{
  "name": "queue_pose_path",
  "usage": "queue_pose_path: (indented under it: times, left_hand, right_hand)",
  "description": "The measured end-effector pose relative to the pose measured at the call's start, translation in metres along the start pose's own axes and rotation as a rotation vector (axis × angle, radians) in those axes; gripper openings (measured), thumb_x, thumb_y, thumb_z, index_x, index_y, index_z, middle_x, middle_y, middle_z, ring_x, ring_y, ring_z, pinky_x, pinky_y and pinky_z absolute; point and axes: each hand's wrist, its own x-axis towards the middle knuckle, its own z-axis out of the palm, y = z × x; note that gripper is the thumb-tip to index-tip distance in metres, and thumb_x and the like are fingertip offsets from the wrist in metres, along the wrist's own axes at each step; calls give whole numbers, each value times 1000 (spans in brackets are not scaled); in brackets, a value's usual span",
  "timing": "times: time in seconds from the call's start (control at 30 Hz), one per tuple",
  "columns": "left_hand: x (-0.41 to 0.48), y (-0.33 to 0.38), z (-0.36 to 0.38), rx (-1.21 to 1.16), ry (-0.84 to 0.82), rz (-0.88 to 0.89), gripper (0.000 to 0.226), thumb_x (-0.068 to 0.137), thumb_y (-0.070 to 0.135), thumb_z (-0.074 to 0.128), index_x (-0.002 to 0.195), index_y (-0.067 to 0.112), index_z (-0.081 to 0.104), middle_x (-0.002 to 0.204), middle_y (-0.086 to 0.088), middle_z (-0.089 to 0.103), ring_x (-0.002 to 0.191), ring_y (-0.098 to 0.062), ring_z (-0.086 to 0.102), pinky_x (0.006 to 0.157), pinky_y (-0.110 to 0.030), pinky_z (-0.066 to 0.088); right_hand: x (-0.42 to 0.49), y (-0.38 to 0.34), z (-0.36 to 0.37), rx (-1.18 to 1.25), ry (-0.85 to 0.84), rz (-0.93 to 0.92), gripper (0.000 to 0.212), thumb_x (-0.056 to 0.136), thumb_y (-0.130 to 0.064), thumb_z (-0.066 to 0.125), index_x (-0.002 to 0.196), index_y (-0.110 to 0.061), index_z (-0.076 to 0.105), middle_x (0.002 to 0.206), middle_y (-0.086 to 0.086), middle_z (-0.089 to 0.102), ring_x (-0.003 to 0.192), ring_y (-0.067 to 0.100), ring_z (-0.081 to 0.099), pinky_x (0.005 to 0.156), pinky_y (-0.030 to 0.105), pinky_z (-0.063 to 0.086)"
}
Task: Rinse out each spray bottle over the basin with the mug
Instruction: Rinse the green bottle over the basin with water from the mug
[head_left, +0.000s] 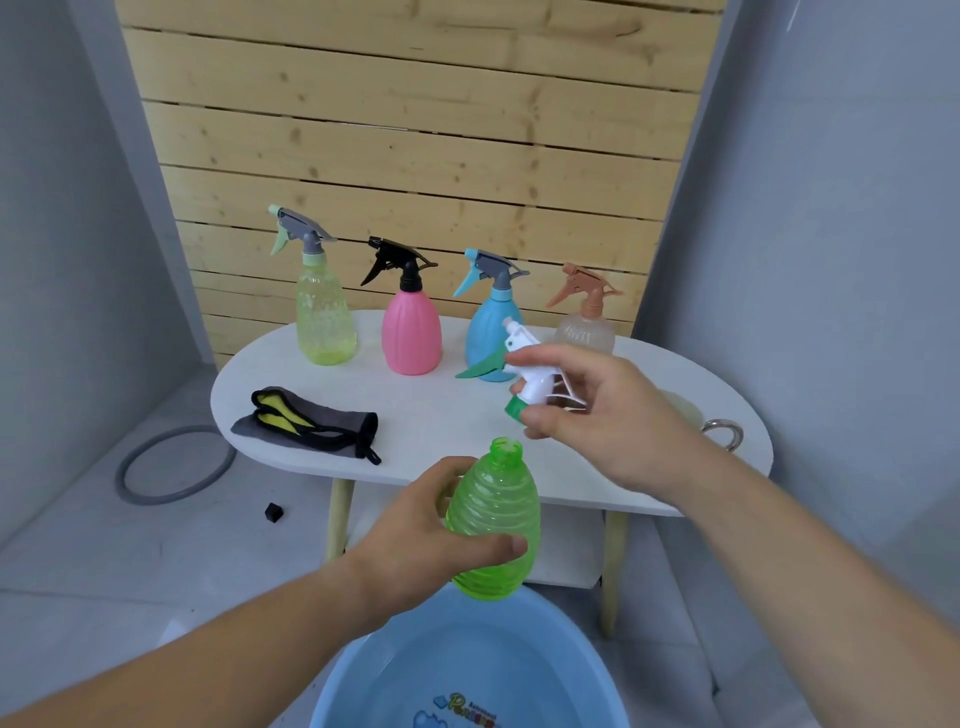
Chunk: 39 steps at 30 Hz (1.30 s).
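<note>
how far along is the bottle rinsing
Early. Done: the spray head is off the green bottle. In hand: left hand grips that bottle over the basin, right hand holds the head. Left: rinsing it, plus the yellow bottle, pink bottle, blue bottle and clear bottle, all capped.

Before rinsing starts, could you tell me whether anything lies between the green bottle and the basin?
Nothing visible: the left hand holds the ribbed translucent green plastic bottle just above the far rim of the round light-blue plastic basin.
</note>
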Motion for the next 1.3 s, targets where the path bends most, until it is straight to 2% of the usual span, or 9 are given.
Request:
queue_pose_path:
  times: [0.1,0.2,0.33,0.53,0.7,0.97,1.13,1.23,1.3]
  left_hand:
    - [0,0,-1,-10,-7,-11,62,62,30,92,117,37,65,109,5,73,96,-11,73,77,-31,59]
    - [0,2,-2,-29,-3,-13,57,70,19,93,118,33,65,107,5,73,94,-11,73,75,-27,58]
    - [1,2,-2,-33,-10,-7,59,65,24,92,118,34,66,109,4,73,96,-12,73,81,-32,60]
    - [3,2,0,-41,-9,12,59,62,26,91,116,36,67,108,6,74,97,-11,73,82,-34,60]
    - [3,4,0,-48,-24,14,59,63,25,91,117,34,68,109,5,74,96,-10,73,79,-30,59]
    - [1,7,1,-116,-102,-37,60,65,21,88,121,27,66,108,0,75,98,-19,75,77,-35,63]
    - [1,9,1,-94,-101,-16,59,67,22,89,121,28,67,107,2,75,98,-16,74,75,-29,59]
    - [1,10,2,-131,-109,-38,59,68,20,87,122,26,66,110,-1,75,99,-20,75,79,-38,63]
    - [0,11,3,-155,-125,-45,58,69,20,86,123,25,65,111,-2,75,100,-23,75,82,-42,63]
  right_hand:
    - [-2,2,1,-6,-22,-1,74,86,4,68,140,-43,48,125,-3,65,112,17,65,102,46,51]
    - [-5,5,4,-94,-85,30,89,89,-2,67,151,-49,22,116,-1,69,112,19,65,104,46,49]
    - [-9,5,10,-123,-126,14,70,92,4,61,149,-28,37,132,-8,60,120,6,61,105,42,49]
    - [-8,2,10,-151,-171,-32,69,93,0,59,138,-48,39,136,-17,54,123,6,58,104,41,50]
    - [-4,5,7,-121,-206,-12,66,91,-1,60,143,-39,42,134,-14,57,123,12,60,103,47,50]
    - [-6,9,3,-19,-189,0,66,91,9,57,134,-40,46,127,-5,62,117,12,64,103,41,51]
    - [-6,9,1,-26,-194,-9,67,90,8,58,138,-38,45,130,-3,61,119,14,63,104,43,50]
    - [-8,8,6,-30,-167,-28,66,89,5,57,136,-42,46,129,-6,60,120,15,62,104,48,50]
    - [-9,8,9,-42,-147,-28,66,91,7,56,140,-36,45,129,-9,60,120,12,62,104,46,50]
